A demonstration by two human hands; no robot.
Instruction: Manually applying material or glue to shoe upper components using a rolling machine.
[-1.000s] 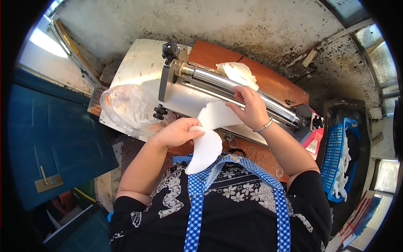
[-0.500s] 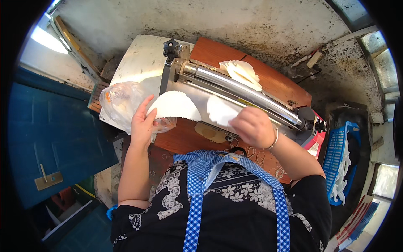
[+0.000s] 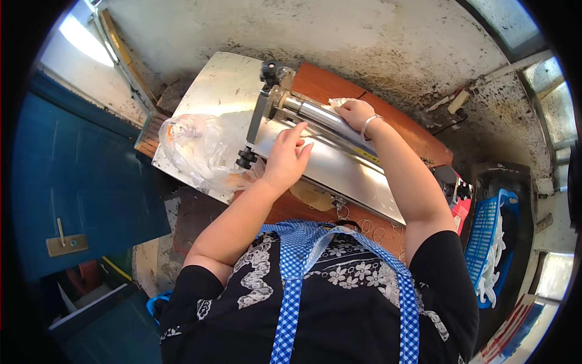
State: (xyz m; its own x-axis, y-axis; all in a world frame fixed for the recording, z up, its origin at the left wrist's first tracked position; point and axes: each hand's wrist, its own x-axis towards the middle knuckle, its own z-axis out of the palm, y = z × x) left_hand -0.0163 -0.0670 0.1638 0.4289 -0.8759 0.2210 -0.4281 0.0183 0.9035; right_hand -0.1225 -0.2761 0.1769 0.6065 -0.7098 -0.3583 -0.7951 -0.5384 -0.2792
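A roller machine with a long shiny metal roller [image 3: 321, 116] and a sloping metal plate [image 3: 339, 179] stands across the table in front of me. Over the plate's left part is my left hand [image 3: 286, 159], its fingers apart and nothing in them. My right hand [image 3: 356, 114] reaches across the roller to its far side. There its fingers are curled on thin off-white sheets [image 3: 337, 102], most of which the hand hides. A pale yellowish flat piece [image 3: 312, 196] lies below the plate's near edge.
A crumpled clear plastic bag [image 3: 197, 151] lies at the left on the white board [image 3: 219, 85]. Loose rings [image 3: 376, 233] are scattered on the brown tabletop near my apron. At the right stands a blue basket [image 3: 483, 236] with white pieces. A blue door [image 3: 91, 176] is at the left.
The white sheet has left my left hand, which moved right over the plate. My right hand went from the plate to the far sheets. The second white sheet no longer shows on the plate.
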